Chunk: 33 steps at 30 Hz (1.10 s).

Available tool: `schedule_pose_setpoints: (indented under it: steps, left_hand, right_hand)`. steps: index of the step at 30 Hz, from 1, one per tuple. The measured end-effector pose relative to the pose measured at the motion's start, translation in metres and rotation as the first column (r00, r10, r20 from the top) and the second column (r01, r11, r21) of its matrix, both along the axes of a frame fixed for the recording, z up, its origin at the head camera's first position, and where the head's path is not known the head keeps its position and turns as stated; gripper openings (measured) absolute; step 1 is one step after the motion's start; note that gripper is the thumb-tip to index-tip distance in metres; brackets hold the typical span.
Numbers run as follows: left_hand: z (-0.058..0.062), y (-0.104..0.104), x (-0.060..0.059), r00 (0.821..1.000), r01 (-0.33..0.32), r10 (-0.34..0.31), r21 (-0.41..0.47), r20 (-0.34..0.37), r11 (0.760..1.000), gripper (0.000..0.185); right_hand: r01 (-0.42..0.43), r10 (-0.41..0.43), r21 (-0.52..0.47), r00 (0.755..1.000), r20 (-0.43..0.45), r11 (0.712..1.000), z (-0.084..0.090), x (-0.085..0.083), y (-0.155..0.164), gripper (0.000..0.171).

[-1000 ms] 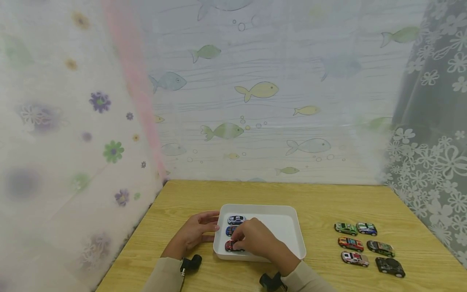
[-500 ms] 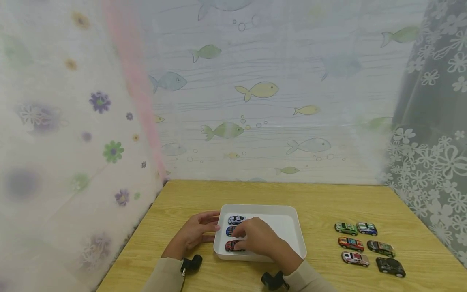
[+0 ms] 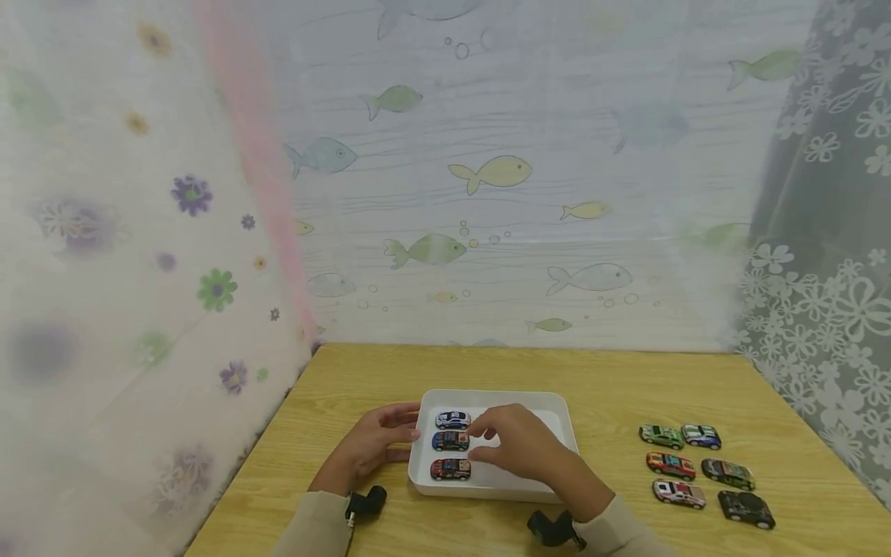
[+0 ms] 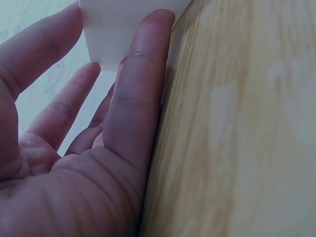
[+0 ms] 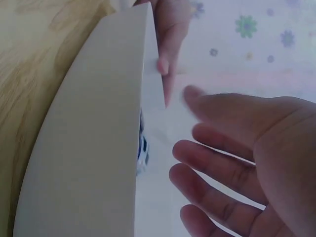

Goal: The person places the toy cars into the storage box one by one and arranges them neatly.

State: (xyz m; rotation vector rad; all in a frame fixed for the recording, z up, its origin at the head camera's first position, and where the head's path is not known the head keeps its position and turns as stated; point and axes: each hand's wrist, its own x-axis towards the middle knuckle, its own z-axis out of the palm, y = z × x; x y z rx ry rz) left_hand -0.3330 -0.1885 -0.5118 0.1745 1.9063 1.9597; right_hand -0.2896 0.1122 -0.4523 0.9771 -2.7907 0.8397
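r grip, part-open w/ nothing held, hovered over white rectangular plastic-looking tray; red-black toy car sat inside, just left of it. l grip, fingers straightish, touched tray's side. car prob. was light, rigid, slick; best pinched by its sides.
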Motion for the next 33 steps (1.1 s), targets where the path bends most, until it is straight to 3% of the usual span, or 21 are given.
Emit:
schedule_pose_setpoints:
  steps: [11, 21, 28, 33]
  left_hand:
    - [-0.004, 0.000, 0.001, 1.000, -0.005, 0.005, 0.009, 0.014, 1.000, 0.061]
    - [-0.001, 0.001, 0.003, 1.000, 0.004, -0.004, 0.011, 0.014, 1.000, 0.055]
    - [-0.001, 0.001, 0.003, 1.000, -0.007, 0.007, 0.009, 0.007, 1.000, 0.053]
    - [-0.001, 0.001, 0.003, 1.000, 0.001, -0.001, 0.018, 0.005, 1.000, 0.052]
  right_hand:
    - [0.124, -0.124, -0.016, 0.992, 0.003, 0.992, 0.001, 0.010, 0.054, 0.050]
    - [0.185, -0.185, -0.098, 0.983, 0.012, 0.978, 0.002, 0.013, 0.108, 0.046]
    - [0.269, -0.275, -0.082, 0.959, -0.067, 0.960, 0.006, 0.010, 0.140, 0.039]
    - [0.333, -0.335, -0.033, 0.940, -0.067, 0.942, 0.005, 0.006, 0.165, 0.040]
